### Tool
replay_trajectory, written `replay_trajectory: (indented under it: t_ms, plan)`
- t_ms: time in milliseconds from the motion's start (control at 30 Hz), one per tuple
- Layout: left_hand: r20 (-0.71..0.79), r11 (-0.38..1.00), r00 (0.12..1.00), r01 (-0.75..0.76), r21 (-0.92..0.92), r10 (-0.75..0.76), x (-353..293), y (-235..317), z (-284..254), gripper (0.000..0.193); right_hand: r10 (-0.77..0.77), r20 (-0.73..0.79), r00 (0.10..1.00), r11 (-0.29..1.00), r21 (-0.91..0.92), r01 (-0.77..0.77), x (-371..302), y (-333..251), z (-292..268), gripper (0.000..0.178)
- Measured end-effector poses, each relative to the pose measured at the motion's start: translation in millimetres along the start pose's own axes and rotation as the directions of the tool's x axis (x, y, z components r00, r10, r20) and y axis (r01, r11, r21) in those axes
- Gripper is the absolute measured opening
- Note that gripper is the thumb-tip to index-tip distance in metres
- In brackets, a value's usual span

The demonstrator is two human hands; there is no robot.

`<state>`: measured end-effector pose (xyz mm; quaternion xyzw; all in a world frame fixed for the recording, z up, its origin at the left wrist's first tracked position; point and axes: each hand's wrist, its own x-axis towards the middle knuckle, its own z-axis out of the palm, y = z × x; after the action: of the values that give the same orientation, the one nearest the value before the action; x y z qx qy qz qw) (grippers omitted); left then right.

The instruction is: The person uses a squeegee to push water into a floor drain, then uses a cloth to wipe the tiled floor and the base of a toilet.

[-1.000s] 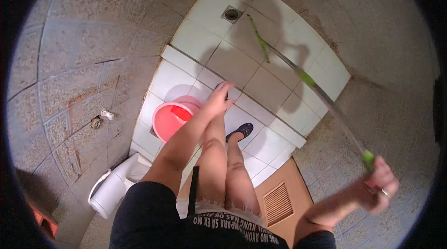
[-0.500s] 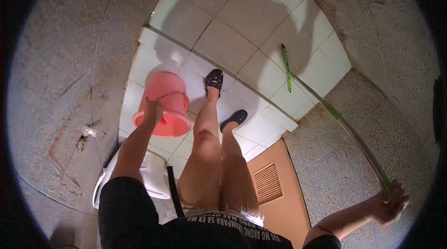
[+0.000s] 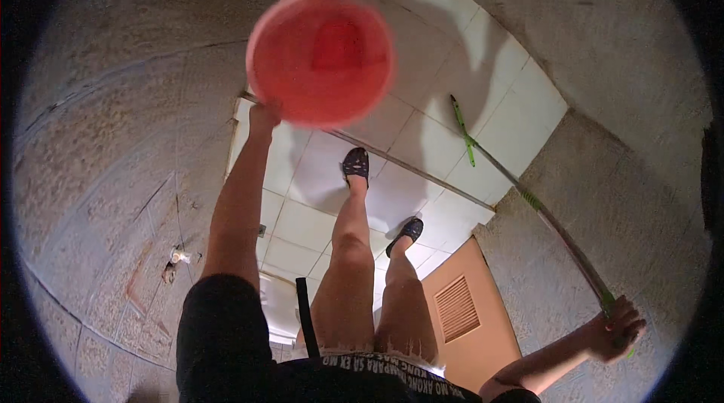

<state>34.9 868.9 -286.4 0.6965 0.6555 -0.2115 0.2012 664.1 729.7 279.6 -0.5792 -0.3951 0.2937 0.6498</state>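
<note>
A pink bucket (image 3: 283,64) is held out ahead of me at the upper left, its mouth turned up toward my view. My left hand (image 3: 265,116) is closed on it at the near side; whether it grips the handle or the rim is hidden. Inside the bucket is a darker red shape (image 3: 337,47), too blurred to name. On the far right, the fingers of my right hand (image 3: 615,332) wrap around the top of a long squeegee (image 3: 562,233) with green grips. Its green head (image 3: 465,135) reaches the tiled floor (image 3: 403,128).
A raised tile ledge (image 3: 422,164) crosses the floor just beyond my feet in dark clogs (image 3: 356,165). A white toilet (image 3: 280,309) stands at my left, and an orange-brown door with a vent (image 3: 457,309) is near right. Pipe fittings (image 3: 179,256) protrude from the rough left wall.
My left hand has swung the bucket forward and up, tipping its mouth into view. The squeegee head has shifted slightly downward in the picture, and my right hand still holds its pole.
</note>
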Motion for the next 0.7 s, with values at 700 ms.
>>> replay_trajectory:
  t_ms: [700]
  plan:
    - [0.070, 0.720, 0.997, 0.061, -0.691, -0.018, -247, 90, -76, 0.075, 0.122, -0.258, 0.959, 0.906, -0.365, -0.213, -208, 64, -57, 0.017]
